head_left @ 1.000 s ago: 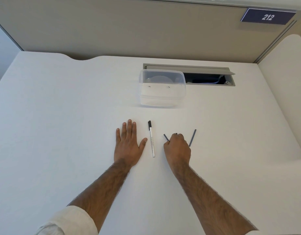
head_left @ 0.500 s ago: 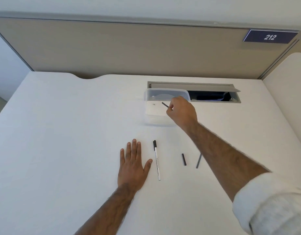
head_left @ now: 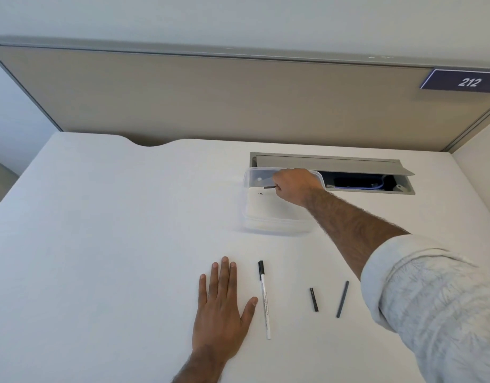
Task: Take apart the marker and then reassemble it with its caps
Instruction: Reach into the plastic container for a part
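A white marker body (head_left: 265,299) with a black cap on its far end lies on the white desk (head_left: 114,244). To its right lie a short black piece (head_left: 314,299) and a longer thin dark rod (head_left: 342,299). My left hand (head_left: 221,310) rests flat, fingers spread, just left of the marker. My right hand (head_left: 292,187) is stretched over the clear plastic container (head_left: 277,225) and pinches a small dark marker piece (head_left: 268,187) above its inside.
Behind the container an open cable hatch (head_left: 362,175) is set in the desk, with blue wiring inside. A beige partition (head_left: 210,100) closes the far edge and bears a sign reading 212 (head_left: 469,82).
My right hand picked up a small dark piece beside the marker and carried it away from me to the container. The left hand stayed flat. The camera tilted up.
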The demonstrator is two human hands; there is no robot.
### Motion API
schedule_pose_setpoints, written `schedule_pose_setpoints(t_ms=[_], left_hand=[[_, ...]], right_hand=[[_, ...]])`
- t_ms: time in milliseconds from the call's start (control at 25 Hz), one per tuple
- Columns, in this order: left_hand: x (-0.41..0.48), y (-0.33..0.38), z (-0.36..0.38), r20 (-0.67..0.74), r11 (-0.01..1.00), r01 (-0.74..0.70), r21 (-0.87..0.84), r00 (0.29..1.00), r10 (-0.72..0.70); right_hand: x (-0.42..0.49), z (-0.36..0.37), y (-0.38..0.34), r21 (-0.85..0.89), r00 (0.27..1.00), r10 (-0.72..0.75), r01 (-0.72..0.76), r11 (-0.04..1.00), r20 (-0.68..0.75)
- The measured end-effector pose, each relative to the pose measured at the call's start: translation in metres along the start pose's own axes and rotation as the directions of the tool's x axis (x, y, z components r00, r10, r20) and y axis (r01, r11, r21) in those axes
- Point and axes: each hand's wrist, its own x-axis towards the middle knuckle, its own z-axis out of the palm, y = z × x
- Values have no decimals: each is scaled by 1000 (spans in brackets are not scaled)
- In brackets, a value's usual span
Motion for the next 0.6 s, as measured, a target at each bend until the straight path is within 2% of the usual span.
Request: schedule_pose_setpoints(t_ms=[280, 400, 520, 600], left_hand=[[0, 2, -3, 17, 1000, 8, 3, 1000, -8], [-1, 4, -5, 16, 1000, 13, 6, 1000, -13], [-2, 3, -5, 25, 1000, 12, 4, 1000, -12], [-1, 2, -5, 18, 1000, 10, -1, 1000, -10]], right_hand=[[5, 11, 1, -17, 1000, 1, -1, 1000, -4], [-8, 0, -3, 41, 997, 67, -66, 997, -33], [-38, -21, -11, 262, 956, 243, -195, 945, -163], [-76, -29, -31, 477, 886, 387, -233, 847, -254]])
